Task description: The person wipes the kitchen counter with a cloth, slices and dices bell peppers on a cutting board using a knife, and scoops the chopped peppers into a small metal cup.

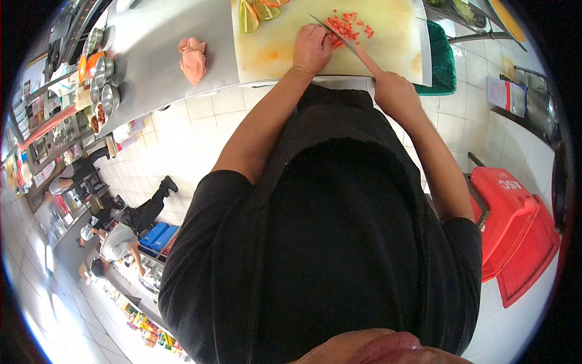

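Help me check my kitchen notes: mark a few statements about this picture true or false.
1. The right hand holds the knife. True.
2. Red bits lie on the board. True.
3. The pink item lies on the board. False: the pink item lies on the counter, left of the board.
4. The left hand holds the knife's handle. False: the left hand is beside the blade.

White tiled floor point(151, 148), red bin point(509, 203) right, glare point(57, 309) lower left.
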`<control>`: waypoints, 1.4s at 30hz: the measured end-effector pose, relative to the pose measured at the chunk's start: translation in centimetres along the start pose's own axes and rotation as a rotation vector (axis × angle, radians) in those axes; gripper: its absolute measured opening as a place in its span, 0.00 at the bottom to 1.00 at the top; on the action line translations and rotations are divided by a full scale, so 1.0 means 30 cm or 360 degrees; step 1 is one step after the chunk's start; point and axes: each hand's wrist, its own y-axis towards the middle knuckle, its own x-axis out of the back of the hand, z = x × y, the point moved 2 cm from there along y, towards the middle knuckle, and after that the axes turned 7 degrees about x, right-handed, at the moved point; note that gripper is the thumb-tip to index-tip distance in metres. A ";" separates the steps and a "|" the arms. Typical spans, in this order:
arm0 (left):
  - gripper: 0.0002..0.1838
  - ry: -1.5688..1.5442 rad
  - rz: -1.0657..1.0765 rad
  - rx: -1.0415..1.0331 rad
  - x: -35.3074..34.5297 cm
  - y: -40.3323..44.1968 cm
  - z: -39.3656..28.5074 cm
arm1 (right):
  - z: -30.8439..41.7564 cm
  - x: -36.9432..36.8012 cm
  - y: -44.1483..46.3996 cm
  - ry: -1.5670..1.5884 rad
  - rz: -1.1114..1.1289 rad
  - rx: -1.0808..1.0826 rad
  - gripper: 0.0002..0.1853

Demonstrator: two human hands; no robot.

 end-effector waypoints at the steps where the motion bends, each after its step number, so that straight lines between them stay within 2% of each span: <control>1: 0.05 0.0026 -0.0016 -0.0023 -0.002 -0.004 0.004 | -0.012 -0.025 0.009 0.0022 -0.0027 0.0021 0.48; 6: 0.04 0.0110 -0.0001 -0.0093 0.000 0.005 -0.002 | -0.036 -0.120 0.135 0.0052 -0.0030 0.0036 0.49; 9: 0.06 0.0072 0.0088 -0.0027 0.010 0.007 -0.011 | -0.030 -0.072 0.132 0.0033 -0.0001 0.0009 0.49; 12: 0.05 0.0017 -0.0001 0.0009 0.015 -0.005 -0.014 | -0.008 -0.020 0.050 0.0045 -0.0054 0.0064 0.49; 15: 0.05 0.0069 -0.0002 0.0008 0.002 -0.014 0.005 | -0.022 -0.080 0.054 0.0107 0.0025 -0.0002 0.49; 18: 0.06 0.0172 0.0163 0.0047 0.005 -0.010 0.019 | -0.032 -0.136 0.128 0.0181 -0.0085 0.0101 0.48; 21: 0.06 0.0019 0.0017 0.0009 0.023 -0.014 0.003 | -0.032 -0.115 0.162 0.0010 -0.0096 0.0091 0.49; 24: 0.06 -0.0022 -0.0008 -0.0015 0.046 -0.034 0.001 | -0.018 -0.047 0.084 0.0054 -0.0124 0.0149 0.49; 27: 0.06 0.0061 0.0045 -0.0014 0.053 -0.036 -0.005 | 0.003 -0.006 0.033 0.0048 0.0087 0.0081 0.49; 30: 0.06 0.0056 0.0031 -0.0063 0.056 -0.032 -0.014 | -0.007 -0.035 0.036 0.0061 0.0127 0.0072 0.49; 33: 0.06 0.0083 -0.0041 -0.0099 0.046 -0.037 -0.006 | -0.034 -0.132 0.109 0.0121 -0.0120 0.0189 0.48; 36: 0.05 0.0069 0.0020 -0.0080 0.058 -0.035 -0.009 | -0.032 -0.111 0.145 -0.0020 -0.0018 0.0109 0.50; 39: 0.07 0.0081 0.0062 -0.0040 0.059 -0.046 0.001 | 0.001 -0.037 0.077 0.0075 0.0087 0.0137 0.49; 42: 0.07 0.0091 0.0037 -0.0051 0.044 -0.050 0.021 | -0.028 -0.121 0.090 0.0179 0.0042 0.0169 0.48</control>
